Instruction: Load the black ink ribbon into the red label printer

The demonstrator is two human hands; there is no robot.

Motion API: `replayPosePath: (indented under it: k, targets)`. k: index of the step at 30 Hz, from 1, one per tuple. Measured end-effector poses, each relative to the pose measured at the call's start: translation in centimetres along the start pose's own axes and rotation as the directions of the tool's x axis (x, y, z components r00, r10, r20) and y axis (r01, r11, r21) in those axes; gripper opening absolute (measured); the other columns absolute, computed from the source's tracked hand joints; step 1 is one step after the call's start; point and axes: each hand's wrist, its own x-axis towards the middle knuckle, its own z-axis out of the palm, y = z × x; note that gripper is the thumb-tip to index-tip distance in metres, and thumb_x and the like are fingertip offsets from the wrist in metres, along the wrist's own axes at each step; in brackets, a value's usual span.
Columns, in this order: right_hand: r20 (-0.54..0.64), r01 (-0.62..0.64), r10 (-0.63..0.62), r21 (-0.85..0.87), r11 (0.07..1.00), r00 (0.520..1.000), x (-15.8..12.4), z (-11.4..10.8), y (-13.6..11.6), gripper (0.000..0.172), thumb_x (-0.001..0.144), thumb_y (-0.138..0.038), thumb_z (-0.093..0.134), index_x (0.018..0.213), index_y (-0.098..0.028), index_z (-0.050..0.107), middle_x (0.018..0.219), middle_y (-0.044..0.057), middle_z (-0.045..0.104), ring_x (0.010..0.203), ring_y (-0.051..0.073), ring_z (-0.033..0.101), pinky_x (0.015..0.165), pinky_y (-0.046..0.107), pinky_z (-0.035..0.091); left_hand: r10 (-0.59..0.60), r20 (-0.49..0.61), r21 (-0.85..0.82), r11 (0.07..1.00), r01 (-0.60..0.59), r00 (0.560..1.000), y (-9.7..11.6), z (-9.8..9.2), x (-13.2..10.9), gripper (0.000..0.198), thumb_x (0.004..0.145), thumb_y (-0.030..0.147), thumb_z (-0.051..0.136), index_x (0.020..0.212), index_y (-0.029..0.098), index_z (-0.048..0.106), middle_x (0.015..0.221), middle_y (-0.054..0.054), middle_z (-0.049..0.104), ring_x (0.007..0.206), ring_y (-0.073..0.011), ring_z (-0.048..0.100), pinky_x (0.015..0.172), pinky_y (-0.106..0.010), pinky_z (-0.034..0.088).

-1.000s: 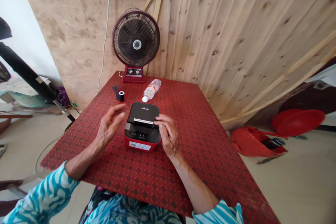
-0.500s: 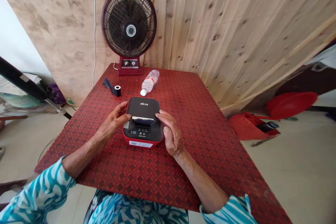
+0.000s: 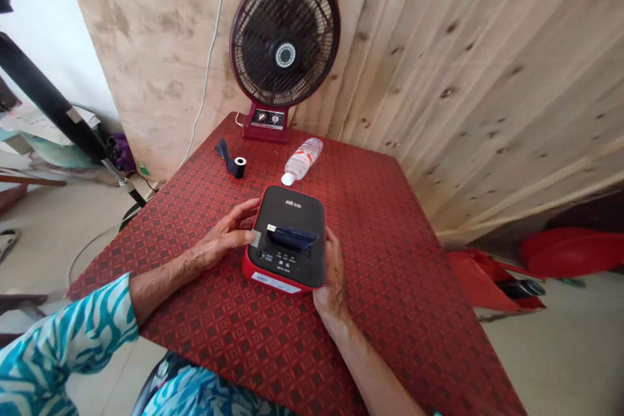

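Red-black device partly hides right hand; panel lettering illegible.

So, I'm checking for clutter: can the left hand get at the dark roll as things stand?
Probably yes: the left hand is at the machine, and nothing stands between it and the dark roll.

Table, red and diamond-patterned, spans mid-frame. Fan stands upper middle; bottle on its side and dark roll below it. Red-and-black device near centre.
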Motion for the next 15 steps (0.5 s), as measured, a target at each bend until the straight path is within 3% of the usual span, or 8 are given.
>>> replayPosePath:
  k: [8, 15]
  targets:
    - [-0.002, -0.087, 0.086, -0.023, 0.996, 0.996, -0.1, 0.0, -0.8, 0.043, 0.091, -0.047, 0.04, 0.127, -0.025, 0.051, 0.129, 0.007, 0.057, 0.118, 0.023, 0.053, 0.1, 0.042, 0.04, -0.194, -0.04, -0.035, 0.981, 0.193, 0.98, 1.2, 0.2, 0.1, 0.069, 0.069, 0.02, 0.064, 0.135, 0.025, 0.045, 0.145, -0.007, 0.043, 0.135, -0.0322, 0.034, 0.1, -0.044, 0.04]
    - [-0.008, -0.078, 0.078, -0.053, 0.996, 0.997, -0.3, 0.2, -1.3, 0.044, 0.09, -0.046, 0.041, 0.126, -0.023, 0.052, 0.13, 0.007, 0.057, 0.118, 0.022, 0.053, 0.098, 0.04, 0.041, -0.15, -0.089, -0.034, 0.989, 0.147, 0.985, 0.8, 0.8, 0.0, 0.071, 0.066, 0.02, 0.063, 0.135, 0.024, 0.046, 0.142, -0.008, 0.047, 0.132, -0.034, 0.037, 0.104, -0.048, 0.034]
